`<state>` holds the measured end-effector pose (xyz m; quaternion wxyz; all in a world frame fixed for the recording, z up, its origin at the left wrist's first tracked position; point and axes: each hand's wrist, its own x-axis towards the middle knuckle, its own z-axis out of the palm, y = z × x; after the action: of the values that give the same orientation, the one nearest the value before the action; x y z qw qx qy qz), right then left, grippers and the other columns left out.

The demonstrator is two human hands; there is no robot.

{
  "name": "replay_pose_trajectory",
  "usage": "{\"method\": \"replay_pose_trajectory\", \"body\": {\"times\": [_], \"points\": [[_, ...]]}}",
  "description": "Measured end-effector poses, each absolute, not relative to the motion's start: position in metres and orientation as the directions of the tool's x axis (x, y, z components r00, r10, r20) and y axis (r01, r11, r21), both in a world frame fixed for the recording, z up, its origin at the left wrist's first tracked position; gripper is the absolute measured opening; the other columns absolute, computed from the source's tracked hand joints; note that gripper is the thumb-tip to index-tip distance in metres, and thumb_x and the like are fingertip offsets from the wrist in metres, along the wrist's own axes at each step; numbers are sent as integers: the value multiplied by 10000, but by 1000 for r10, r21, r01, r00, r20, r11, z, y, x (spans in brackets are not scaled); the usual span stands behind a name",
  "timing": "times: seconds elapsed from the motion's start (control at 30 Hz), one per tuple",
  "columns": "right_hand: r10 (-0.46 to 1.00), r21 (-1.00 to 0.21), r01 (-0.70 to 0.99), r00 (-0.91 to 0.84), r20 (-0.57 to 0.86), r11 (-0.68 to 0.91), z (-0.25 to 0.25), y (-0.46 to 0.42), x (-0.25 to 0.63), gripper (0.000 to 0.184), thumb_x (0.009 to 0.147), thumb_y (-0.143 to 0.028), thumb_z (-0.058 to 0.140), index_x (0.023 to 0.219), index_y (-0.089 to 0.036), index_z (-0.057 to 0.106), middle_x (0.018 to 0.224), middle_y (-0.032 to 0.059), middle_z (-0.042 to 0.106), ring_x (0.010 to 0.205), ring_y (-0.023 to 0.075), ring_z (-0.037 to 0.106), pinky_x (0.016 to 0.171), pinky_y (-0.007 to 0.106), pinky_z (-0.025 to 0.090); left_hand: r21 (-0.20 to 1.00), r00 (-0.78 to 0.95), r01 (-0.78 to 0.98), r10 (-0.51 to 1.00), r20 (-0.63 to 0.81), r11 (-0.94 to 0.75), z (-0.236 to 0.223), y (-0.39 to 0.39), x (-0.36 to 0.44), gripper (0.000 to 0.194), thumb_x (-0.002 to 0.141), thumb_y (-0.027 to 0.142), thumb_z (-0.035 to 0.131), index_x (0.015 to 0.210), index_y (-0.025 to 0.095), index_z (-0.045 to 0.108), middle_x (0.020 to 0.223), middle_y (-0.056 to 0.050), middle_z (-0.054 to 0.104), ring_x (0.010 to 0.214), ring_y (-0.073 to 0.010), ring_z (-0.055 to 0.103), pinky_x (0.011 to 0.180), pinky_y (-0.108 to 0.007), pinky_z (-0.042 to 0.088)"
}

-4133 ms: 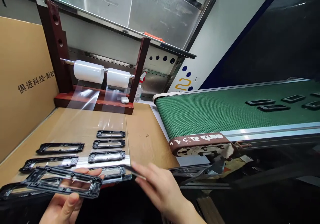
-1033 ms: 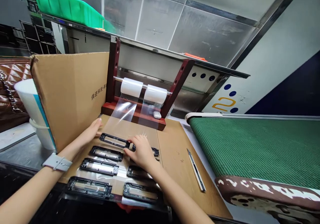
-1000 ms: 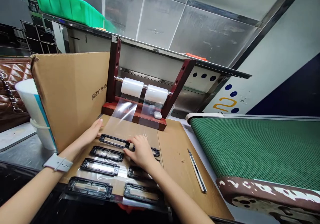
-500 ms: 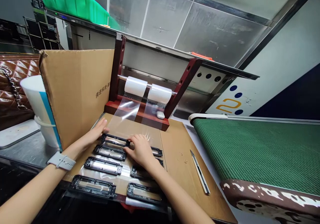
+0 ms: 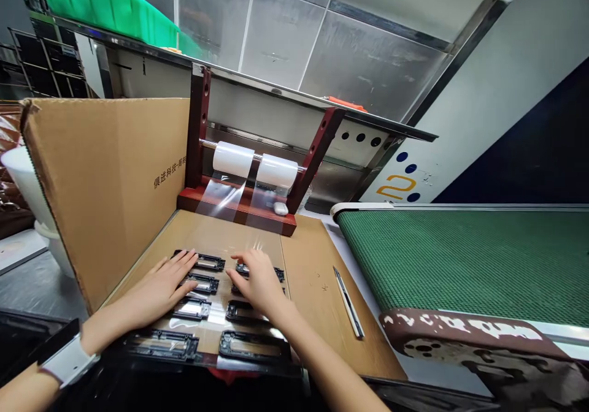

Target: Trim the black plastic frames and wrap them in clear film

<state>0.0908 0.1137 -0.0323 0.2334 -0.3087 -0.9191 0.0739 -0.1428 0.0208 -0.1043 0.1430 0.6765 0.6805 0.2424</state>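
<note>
In front of the rack (image 5: 197,136), the left hand (image 5: 161,289) has moved onto the frames (image 5: 219,264), fingers flat, gripping nothing, perhaps steadying them. The right hand (image 5: 261,281) is half-curled; grip unclear.

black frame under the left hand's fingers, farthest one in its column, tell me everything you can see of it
The black frame is long and narrow, plastic-looking, with a long opening through its middle; finer rim details are too small to make out. It lies flat on clear film over cardboard. The left hand lies with its fingers over the frame's left end, hiding part of it.
</note>
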Motion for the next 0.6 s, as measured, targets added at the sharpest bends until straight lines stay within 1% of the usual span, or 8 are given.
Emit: {"method": "replay_pose_trajectory", "body": {"times": [0.07,0.13,0.2,0.27,0.33,0.4,0.5,0.6], "points": [[621,-302,544,-659,425,783,-26,103,123,186,956,-305,646,1119,-222,678,944,51,724,908,210,686,826,338,550,455,-29,890,992,126,-32,-111,23,-147,665,980,598,437,1525,222,384,1625,-101,369,1517,-301,284,1228,-596,227],[658,-307,588,-595,463,748,-27,102,163,179,986,-298,566,1116,-231,670,947,61,715,899,219,686,813,350,564,402,-14,915,990,139,-44,-119,27,-153,667,979,613,412,1541,259,351,1628,-60,359,1519,-291,281,1234,-575,234],[711,-304,668,-497,497,679,-37,110,205,235,1005,-256,467,1136,-212,657,1002,97,707,957,251,683,859,412,567,363,5,929,986,169,-67,-129,29,-158,662,977,605,414,1549,281,334,1619,-35,369,1514,-294,296,1232,-569,250],[765,-300,757,-381,518,580,-54,124,246,303,989,-184,402,1185,-170,632,1101,150,687,1059,294,664,922,496,552,336,24,937,976,216,-97,-136,33,-163,654,981,573,425,1559,286,320,1602,-43,394,1500,-313,325,1218,-590,276],[805,-297,831,-266,531,471,-75,136,280,331,948,-141,423,1216,-145,619,1197,190,646,1156,334,628,963,557,530,319,37,939,961,274,-127,-140,36,-165,655,988,528,428,1580,312,252,1586,-51,406,1484,-338,346,1191,-640,299],[828,-299,876,-176,532,378,-94,145,302,322,943,-148,481,1237,-153,612,1217,180,632,1170,334,619,981,563,523,306,66,937,944,324,-170,-138,40,-163,666,984,502,446,1582,410,165,1583,-5,392,1464,-351,370,1150,-678,345],[847,-313,901,-99,522,298,-110,153,316,271,981,-244,592,1239,-163,607,1181,110,650,1083,270,653,941,499,552,286,147,922,918,368,-262,-130,44,-153,677,975,479,470,1554,521,121,1586,81,362,1447,-343,392,1109,-639,431],[853,-333,897,-87,514,291,-111,157,315,279,990,-335,637,1211,-166,622,1178,72,661,1023,221,670,892,439,574,279,188,902,881,433,-329,-122,42,-134,665,983,475,419,1567,503,102,1594,64,374,1447,-342,405,1094,-621,454]]}}
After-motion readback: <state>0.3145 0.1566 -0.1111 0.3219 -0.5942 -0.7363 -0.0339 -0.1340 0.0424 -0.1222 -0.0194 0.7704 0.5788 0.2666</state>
